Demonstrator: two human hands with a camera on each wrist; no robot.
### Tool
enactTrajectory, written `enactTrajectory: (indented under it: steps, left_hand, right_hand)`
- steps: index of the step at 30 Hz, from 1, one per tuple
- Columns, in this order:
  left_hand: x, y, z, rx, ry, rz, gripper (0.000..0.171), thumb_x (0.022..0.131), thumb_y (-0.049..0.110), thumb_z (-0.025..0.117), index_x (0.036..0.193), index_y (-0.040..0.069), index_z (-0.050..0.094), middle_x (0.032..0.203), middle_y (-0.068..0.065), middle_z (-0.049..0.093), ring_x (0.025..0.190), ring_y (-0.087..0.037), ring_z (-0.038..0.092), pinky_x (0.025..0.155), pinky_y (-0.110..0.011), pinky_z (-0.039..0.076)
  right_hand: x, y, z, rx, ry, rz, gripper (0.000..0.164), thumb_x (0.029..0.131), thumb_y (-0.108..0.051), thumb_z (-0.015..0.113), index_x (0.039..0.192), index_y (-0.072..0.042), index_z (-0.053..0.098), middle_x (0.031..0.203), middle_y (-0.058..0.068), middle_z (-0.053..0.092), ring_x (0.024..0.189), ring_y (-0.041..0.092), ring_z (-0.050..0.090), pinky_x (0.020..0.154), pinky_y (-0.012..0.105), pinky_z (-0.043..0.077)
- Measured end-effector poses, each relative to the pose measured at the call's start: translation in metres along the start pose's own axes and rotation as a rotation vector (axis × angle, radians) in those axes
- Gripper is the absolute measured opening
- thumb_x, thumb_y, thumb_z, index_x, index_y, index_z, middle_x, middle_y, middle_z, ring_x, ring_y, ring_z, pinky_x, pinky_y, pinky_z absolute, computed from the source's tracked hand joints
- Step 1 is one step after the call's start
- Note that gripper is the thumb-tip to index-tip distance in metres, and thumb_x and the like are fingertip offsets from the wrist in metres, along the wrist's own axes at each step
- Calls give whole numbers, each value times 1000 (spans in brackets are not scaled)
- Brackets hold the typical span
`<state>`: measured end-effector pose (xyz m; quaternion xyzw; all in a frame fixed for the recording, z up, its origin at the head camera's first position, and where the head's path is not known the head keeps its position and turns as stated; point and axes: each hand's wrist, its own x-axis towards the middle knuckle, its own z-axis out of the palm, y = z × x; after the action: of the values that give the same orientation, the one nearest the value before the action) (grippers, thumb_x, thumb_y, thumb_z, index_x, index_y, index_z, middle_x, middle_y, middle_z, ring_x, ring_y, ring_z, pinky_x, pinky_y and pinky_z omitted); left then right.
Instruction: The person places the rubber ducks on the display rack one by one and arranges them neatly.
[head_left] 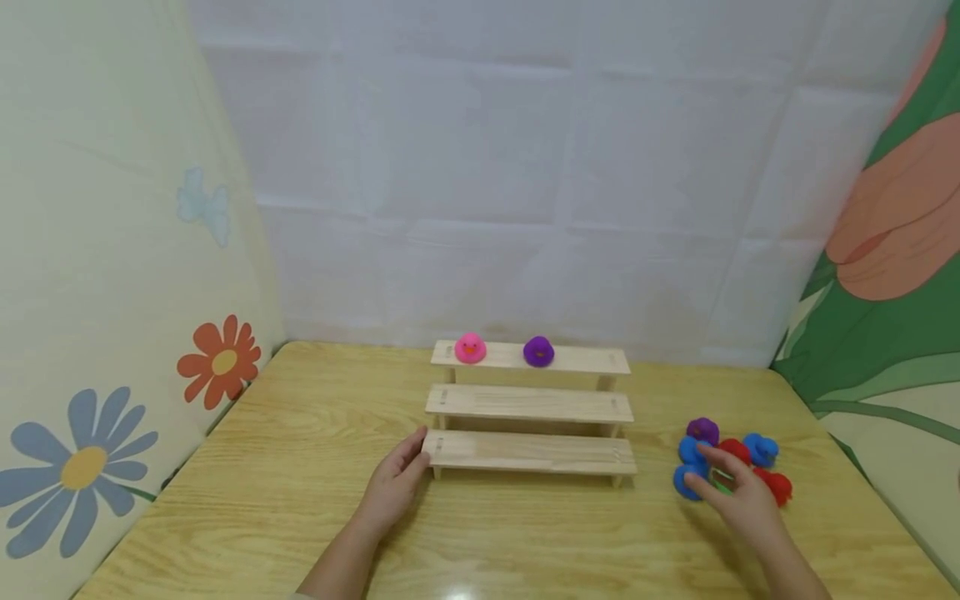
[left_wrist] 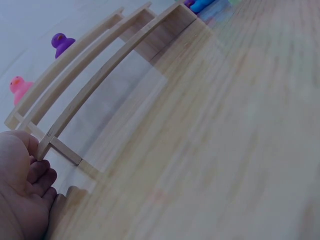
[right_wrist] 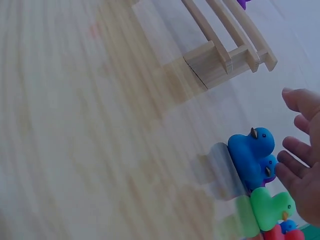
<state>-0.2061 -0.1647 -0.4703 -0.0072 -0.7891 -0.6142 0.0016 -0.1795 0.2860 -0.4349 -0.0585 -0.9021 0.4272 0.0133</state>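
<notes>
My left hand [head_left: 392,485] grips the left end of the lowest board of a three-step wooden shelf [head_left: 528,452]. In the left wrist view its thumb lies at the board's corner, with the fingers curled below. On the top board sit a pink rubber duck [head_left: 470,348] and a purple rubber duck [head_left: 538,352]. My right hand [head_left: 746,500] hovers over a cluster of rubber ducks, its fingers spread and holding nothing. Close to its fingertips are blue ducks [right_wrist: 250,150] and a green duck [right_wrist: 270,207], the green one mostly hidden from the head view.
Also in the cluster are a purple duck [head_left: 702,430], red ducks [head_left: 774,487] and another blue duck [head_left: 762,450]. The wood-grain table [head_left: 300,417] meets a white cloth [head_left: 450,167] behind and flower-printed panels [head_left: 82,250] at the sides.
</notes>
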Motion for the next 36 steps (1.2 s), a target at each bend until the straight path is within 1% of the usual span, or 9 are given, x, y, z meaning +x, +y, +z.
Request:
enactTrajectory:
  steps: [3,6,9,13,16,21,26,32,36]
  left_hand:
    - [0,1,0,2,0,-1,49,103,13,46,149,-1,35,154,-20,37,145,-34,32,120,-48,27]
    - [-1,2,0,5,-4,3,49,104,13,46,149,-2,35,154,-21,37,146,-34,31,120,-48,27]
    - [-2,3,0,2,-12,10,50,104,13,45,149,-3,34,155,-22,36,146,-34,30,120,-48,27]
    - [-3,3,-1,-8,-15,10,50,104,13,44,149,-4,33,155,-22,36,146,-34,30,120,-47,27]
    - [-3,3,-1,-9,-15,10,50,104,12,44,149,-4,33,155,-22,36,146,-34,31,120,-47,27]
    - [-3,3,-1,-6,-18,12,50,104,13,44,150,-4,32,155,-23,35,146,-35,31,120,-48,27]
    - [-2,2,-1,-3,-18,16,50,104,12,44,149,-4,33,155,-23,35,146,-35,31,120,-47,27]
    - [-2,0,-1,-4,-14,23,50,104,13,45,149,-4,33,155,-22,36,145,-34,31,119,-48,27]
    - [-2,0,0,-1,-12,31,50,104,12,44,149,-4,33,154,-23,37,145,-34,32,119,-48,28]
  right_hand:
    - [-1,3,1,18,-4,27,68,93,-39,65,145,-1,43,147,27,44,133,43,45,108,48,45]
    - [-1,6,3,30,-8,66,71,92,-43,65,145,-2,43,148,26,43,134,43,44,105,45,49]
    - [-2,7,5,38,-4,98,74,91,-46,66,146,-3,43,149,28,41,135,44,43,106,46,48]
    - [-3,8,8,52,-4,135,75,91,-48,66,147,-4,41,152,27,37,137,44,38,113,56,38]
    - [-2,9,9,60,-8,159,75,91,-47,66,147,-5,40,154,26,33,139,45,35,115,60,32]
    - [0,12,12,27,-5,153,77,89,-51,66,146,-5,42,153,28,35,139,46,35,116,63,28]
    - [2,14,13,-6,-2,153,79,89,-54,65,145,-3,42,152,29,36,139,46,34,115,62,31]
    - [1,15,15,-7,8,148,77,90,-51,65,144,-2,43,154,29,32,140,47,32,115,60,32]
    - [1,14,18,11,17,109,71,90,-44,68,142,0,46,152,29,35,140,46,33,115,59,33]
